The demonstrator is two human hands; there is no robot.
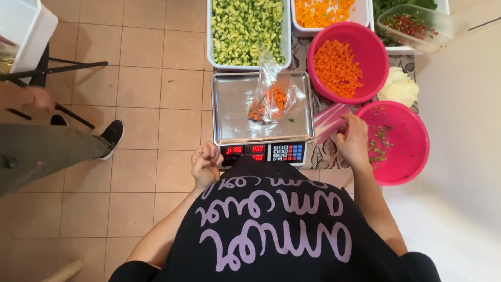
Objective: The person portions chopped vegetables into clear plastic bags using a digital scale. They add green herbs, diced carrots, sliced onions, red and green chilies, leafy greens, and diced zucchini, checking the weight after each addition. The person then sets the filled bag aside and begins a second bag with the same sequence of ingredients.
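A clear plastic bag (271,99) with diced carrot and some green bits lies on the steel pan of a digital scale (235,112). My left hand (206,163) hovers loosely curled at the scale's front left corner, holding nothing. My right hand (354,140) rests on a stack of clear plastic bags (329,121) lying between the scale and a pink bowl (404,156) that holds a few green scraps. A second pink bowl (365,47) full of diced carrot stands behind it.
White tubs of diced cucumber (248,31) and diced carrot (321,13) stand at the back, with a clear container of chopped chili (412,26) and sliced white cabbage (399,86). Another person's leg and black shoe (112,137) are on the tiled floor at left.
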